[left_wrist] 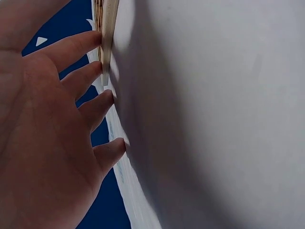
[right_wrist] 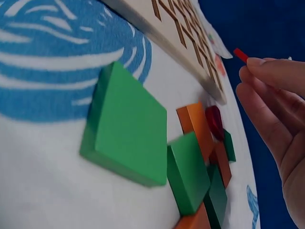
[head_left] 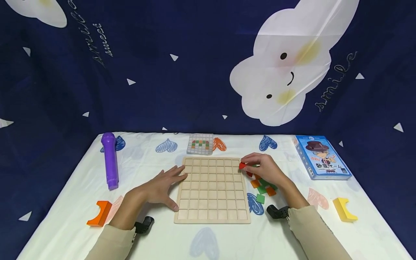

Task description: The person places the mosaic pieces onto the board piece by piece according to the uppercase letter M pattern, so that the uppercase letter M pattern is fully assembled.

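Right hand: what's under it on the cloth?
Under the right hand, which pinches a red tile, lie loose green, orange and red tiles. The palm covers part of the pile, so no count.

Home play corner: cloud-print backdrop point(head_left: 286, 72), heart-patterned tablecloth point(head_left: 227, 238), boxed game point(head_left: 321, 157)

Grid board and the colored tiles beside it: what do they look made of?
Grid board: probably unfinished light wood, pale tan and matte, with cut square recesses. Tiles: seemingly painted wood or possibly plastic; thick, flat-faced, in solid green, orange and red. The red tile pinched in the right hand looks alike.
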Action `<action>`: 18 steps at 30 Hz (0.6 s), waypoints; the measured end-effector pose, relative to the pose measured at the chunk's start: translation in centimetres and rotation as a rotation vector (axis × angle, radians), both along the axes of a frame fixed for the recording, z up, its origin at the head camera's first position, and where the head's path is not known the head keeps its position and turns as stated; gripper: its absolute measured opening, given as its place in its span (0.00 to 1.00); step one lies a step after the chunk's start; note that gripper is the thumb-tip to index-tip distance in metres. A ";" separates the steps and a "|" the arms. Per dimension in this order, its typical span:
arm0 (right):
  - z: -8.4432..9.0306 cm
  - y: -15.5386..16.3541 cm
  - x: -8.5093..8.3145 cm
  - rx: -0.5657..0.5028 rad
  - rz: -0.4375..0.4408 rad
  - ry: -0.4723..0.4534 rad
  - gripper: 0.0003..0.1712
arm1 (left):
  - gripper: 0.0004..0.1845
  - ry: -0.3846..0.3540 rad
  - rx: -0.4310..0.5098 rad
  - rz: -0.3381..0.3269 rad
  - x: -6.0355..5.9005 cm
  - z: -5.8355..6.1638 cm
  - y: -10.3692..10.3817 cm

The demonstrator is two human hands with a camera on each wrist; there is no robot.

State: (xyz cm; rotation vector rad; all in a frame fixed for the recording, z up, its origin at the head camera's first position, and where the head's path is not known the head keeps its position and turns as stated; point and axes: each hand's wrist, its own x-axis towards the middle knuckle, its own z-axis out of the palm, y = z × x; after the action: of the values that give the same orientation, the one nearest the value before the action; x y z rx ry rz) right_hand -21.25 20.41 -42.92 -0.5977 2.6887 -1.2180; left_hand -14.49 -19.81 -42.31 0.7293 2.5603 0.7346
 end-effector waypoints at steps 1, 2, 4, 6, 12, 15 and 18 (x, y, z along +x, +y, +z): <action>0.0 -0.1 0.0 -0.010 0.009 0.006 0.16 | 0.62 -0.003 0.000 0.002 0.0 0.0 0.0; 0.0 -0.3 0.0 -0.022 0.015 0.008 0.16 | 0.62 -0.006 0.001 0.004 0.0 0.0 0.0; 0.0 -0.6 0.1 -0.041 0.022 0.008 0.16 | 0.62 -0.001 0.004 -0.001 0.0 -0.1 0.1; 0.0 -1.0 0.0 -0.049 0.027 0.006 0.16 | 0.62 0.000 0.005 0.002 0.1 0.0 0.1; -0.1 -2.6 0.1 -0.029 0.044 0.011 0.15 | 0.62 -0.001 0.002 0.010 0.1 0.1 0.0; -0.3 -3.6 0.1 -0.037 0.078 0.018 0.14 | 0.62 -0.003 -0.002 0.011 0.1 0.1 0.1; -0.4 -4.7 0.1 -0.050 0.113 0.030 0.12 | 0.62 -0.009 -0.002 0.017 0.1 0.0 0.1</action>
State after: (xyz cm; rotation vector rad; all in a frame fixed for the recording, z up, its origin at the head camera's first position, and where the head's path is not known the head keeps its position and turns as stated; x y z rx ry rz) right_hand -21.19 15.71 -43.34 -0.7695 2.6153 -1.2598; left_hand -14.37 -19.71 -42.31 0.7025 2.5614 0.7387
